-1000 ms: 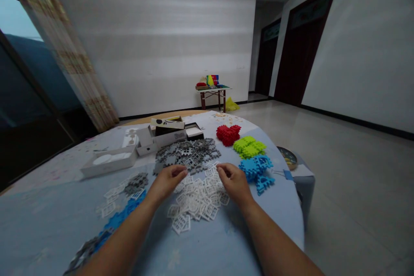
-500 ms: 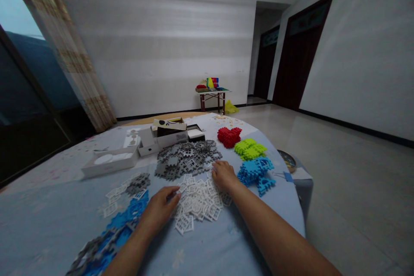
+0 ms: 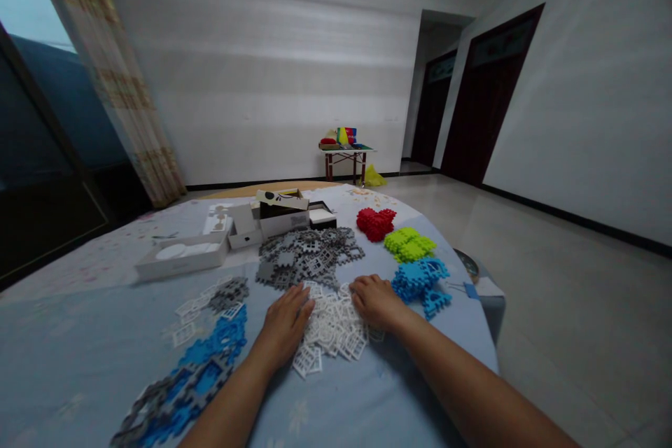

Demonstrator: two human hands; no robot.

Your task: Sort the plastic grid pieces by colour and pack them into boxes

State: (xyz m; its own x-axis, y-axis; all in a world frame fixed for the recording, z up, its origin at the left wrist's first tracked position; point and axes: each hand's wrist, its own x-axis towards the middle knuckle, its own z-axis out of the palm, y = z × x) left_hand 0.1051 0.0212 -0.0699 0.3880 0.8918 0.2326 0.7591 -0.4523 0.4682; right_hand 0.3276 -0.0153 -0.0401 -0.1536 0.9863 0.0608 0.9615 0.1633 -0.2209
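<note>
A heap of small white plastic lattice pieces [image 3: 336, 325] lies on the blue cloth between my hands. My left hand [image 3: 286, 322] rests at the heap's left edge, its fingers stretched forward and touching the pieces. On the right edge, my right hand [image 3: 375, 299] lies palm down with its fingers slightly bent against the pieces; nothing shows in its grasp. Just beyond my fingertips is a pile of grey interlocking plastic pieces [image 3: 307, 255]. Left of my left forearm, blue and grey pieces [image 3: 210, 371] are joined into a long strip.
Red [image 3: 375, 222], lime green [image 3: 409, 245] and blue pieces [image 3: 420, 276] sit in stacks on the right. White boxes [image 3: 183, 259] stand at the back left, near a dark open box [image 3: 283, 210]. Some grey pieces [image 3: 228, 294] lie at left. The round table's edge curves along the right.
My left hand has moved forward and right onto the white heap's edge, its fingers now straighter. My right hand has drawn slightly back toward me. The view has shifted a little.
</note>
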